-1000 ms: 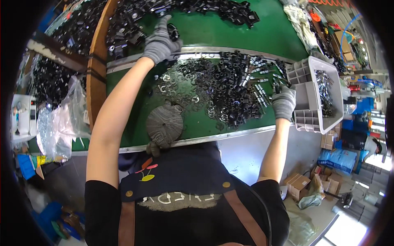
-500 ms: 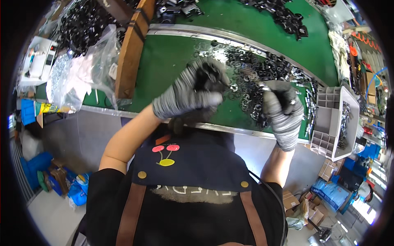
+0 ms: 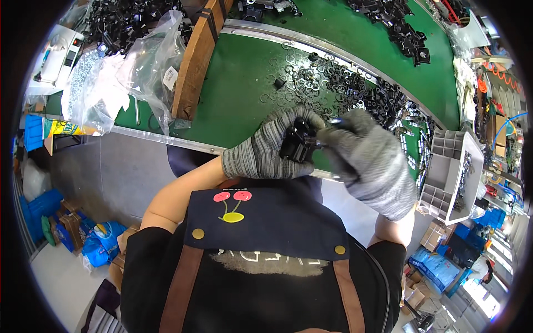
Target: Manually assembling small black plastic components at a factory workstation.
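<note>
My left hand (image 3: 266,145), in a grey striped knit glove, is closed around a black moulded part (image 3: 298,141) close to my apron front. From the right, my right hand (image 3: 373,158), gloved alike and partly smeared by motion, has its fingertips together at the side of that part. A small shiny bit shows by its fingers, too little to name. Beyond the hands, thin rings (image 3: 300,83) lie scattered on the green work surface (image 3: 236,83). Small black collars (image 3: 355,83) are heaped to their right, with silver pins (image 3: 422,147) further right.
A wooden board (image 3: 194,72) stands at the left beside clear plastic bags (image 3: 150,72). At the right edge sits a grey divided bin (image 3: 441,172) holding metal pieces. Black parts (image 3: 400,33) are piled beyond the metal rail (image 3: 277,34).
My right hand has moved left from the pile to the part in my left hand. My left hand has come nearer my body, and the view has shifted slightly.
</note>
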`<state>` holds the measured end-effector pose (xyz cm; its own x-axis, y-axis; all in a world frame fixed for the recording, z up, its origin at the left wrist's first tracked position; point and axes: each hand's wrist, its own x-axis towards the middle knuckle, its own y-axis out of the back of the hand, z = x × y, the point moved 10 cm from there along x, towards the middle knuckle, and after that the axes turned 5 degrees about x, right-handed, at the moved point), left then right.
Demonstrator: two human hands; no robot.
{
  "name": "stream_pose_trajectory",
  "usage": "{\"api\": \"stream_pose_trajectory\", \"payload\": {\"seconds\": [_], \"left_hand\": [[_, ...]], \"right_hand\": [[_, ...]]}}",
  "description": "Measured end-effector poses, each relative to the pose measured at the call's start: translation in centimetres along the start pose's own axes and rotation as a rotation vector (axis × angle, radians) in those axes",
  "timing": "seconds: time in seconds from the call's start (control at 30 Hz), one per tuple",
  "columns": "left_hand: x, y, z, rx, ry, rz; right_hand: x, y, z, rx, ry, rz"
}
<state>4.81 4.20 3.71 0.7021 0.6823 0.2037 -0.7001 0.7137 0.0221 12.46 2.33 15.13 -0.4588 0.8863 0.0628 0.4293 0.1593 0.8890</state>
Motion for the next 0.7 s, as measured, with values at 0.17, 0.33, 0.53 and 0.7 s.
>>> {"api": "stream_pose_trajectory", "payload": {"seconds": [0.17, 0.33, 0.53, 0.7], "left_hand": [[0.1, 0.0, 0.1, -0.208, 0.008, -0.029], [0.1, 0.5, -2.7, -0.527, 0.113, 0.093], [0.2, 1.3, -3.8, -0.569, 0.164, 0.193], [0.4, 0.9, -4.0, -0.668, 0.176, 0.159]], "right_hand": [[-0.3, -0.5, 2.8, 0.383, 0.066, 0.082], [-3.2, 1.5, 6.7, 1.155, 0.097, 0.659], [-6.7, -1.9, 12.2, 1.29, 0.0, 1.078], [-7.1, -4.1, 13.4, 1.227, 0.037, 1.166]]}}
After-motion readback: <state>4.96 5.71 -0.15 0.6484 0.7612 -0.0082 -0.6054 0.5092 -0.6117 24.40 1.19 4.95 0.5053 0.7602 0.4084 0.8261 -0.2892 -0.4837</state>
